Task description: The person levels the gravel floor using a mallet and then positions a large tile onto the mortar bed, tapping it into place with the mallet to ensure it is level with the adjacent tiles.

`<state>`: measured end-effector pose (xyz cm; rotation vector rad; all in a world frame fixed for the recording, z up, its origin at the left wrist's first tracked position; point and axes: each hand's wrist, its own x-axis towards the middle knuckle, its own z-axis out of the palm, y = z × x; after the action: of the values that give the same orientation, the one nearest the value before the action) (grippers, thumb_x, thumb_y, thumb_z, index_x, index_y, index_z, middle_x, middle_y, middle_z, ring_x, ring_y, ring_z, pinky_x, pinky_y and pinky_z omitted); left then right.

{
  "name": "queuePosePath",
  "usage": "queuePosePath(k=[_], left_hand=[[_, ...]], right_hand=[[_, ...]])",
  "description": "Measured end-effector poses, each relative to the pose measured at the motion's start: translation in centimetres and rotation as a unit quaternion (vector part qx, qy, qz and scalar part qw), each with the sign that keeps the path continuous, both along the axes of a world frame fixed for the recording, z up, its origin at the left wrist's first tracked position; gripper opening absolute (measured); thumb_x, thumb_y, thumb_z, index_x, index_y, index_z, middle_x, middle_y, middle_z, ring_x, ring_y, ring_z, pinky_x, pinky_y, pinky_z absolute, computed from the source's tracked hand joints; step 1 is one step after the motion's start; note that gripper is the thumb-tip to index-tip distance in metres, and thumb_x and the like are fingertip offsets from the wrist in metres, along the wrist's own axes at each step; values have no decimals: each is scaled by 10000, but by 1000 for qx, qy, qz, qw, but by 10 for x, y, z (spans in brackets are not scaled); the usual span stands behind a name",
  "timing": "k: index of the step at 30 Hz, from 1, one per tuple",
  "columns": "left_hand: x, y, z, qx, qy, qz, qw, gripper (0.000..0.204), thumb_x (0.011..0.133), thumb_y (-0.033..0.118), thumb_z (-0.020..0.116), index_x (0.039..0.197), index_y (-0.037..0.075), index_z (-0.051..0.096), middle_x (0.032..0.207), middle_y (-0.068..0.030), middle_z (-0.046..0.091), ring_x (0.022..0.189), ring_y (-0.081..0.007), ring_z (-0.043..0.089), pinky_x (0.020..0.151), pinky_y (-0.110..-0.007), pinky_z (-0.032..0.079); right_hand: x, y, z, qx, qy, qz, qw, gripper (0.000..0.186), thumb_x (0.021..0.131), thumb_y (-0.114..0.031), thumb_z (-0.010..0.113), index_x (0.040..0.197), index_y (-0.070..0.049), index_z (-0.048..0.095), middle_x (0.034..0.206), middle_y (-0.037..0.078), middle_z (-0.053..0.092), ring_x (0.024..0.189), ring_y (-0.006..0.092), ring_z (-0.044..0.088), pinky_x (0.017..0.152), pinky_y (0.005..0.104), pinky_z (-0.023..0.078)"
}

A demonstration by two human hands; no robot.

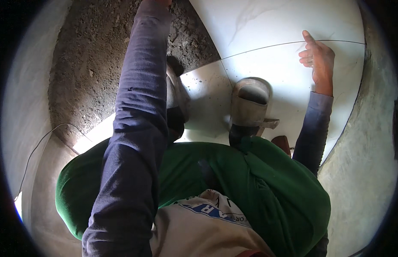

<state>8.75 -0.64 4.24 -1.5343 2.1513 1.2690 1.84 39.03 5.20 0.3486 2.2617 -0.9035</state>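
Note:
My right hand [322, 60] is just over or on the large white tiles [284, 70], near a dark joint line. Its thumb points away from me and its fingers reach left, apart, with nothing held. I cannot tell whether the fingertips touch the tile. My left arm [141, 85] stretches far forward over a bed of rough grey-brown mortar or soil [89, 64]. Only a sliver of my left hand [164, 1] shows at the top edge; its fingers and anything in them are out of sight.
Two worn grey shoes [250, 105] rest on the tiles before my green-clad knees. Beside the right one lies a small tool-like piece [269, 124], with a reddish-brown object [281, 143] nearer me. A thin cable [34, 152] curves at left. Grey walls [366, 137] flank both sides.

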Motion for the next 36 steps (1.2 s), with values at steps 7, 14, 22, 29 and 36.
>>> queuePosePath(k=[7,14,22,29,36], left_hand=[[4,-6,-5,72,41,-17,996,863,1024,593,538,1488,-126,426,1553,-296,443,1442,-385,445,1174,-469,368],[7,-4,-15,-31,50,-61,996,890,1018,611,540,1489,-134,417,1558,-290,438,1382,-349,488,1126,-460,412],[4,-5,-9,5,24,-49,999,863,1029,569,551,1526,-113,373,1603,-279,382,1462,-366,407,1163,-470,371],[4,11,7,-31,21,21,999,842,1042,549,537,1534,-111,363,1520,-258,490,1310,-345,533,1065,-484,447],[1,5,1,40,13,13,999,890,1029,618,492,1537,-101,364,1582,-297,403,1484,-402,382,1199,-476,330]], right_hand=[[0,3,-2,-15,-2,-3,1000,679,792,-562,822,981,77,692,774,184,732,625,234,718,591,316,574],[3,5,-3,-52,7,-16,999,674,752,-594,853,915,33,668,742,148,705,580,195,674,557,283,538],[1,6,-6,-31,9,-19,999,675,728,-614,850,891,18,679,716,130,693,570,179,659,552,271,518],[0,6,-13,-24,13,-22,999,679,716,-612,868,884,20,685,695,122,680,534,168,631,519,263,500],[-2,8,-15,-20,19,-28,999,665,724,-589,881,880,27,687,694,123,677,526,164,623,506,254,496]])
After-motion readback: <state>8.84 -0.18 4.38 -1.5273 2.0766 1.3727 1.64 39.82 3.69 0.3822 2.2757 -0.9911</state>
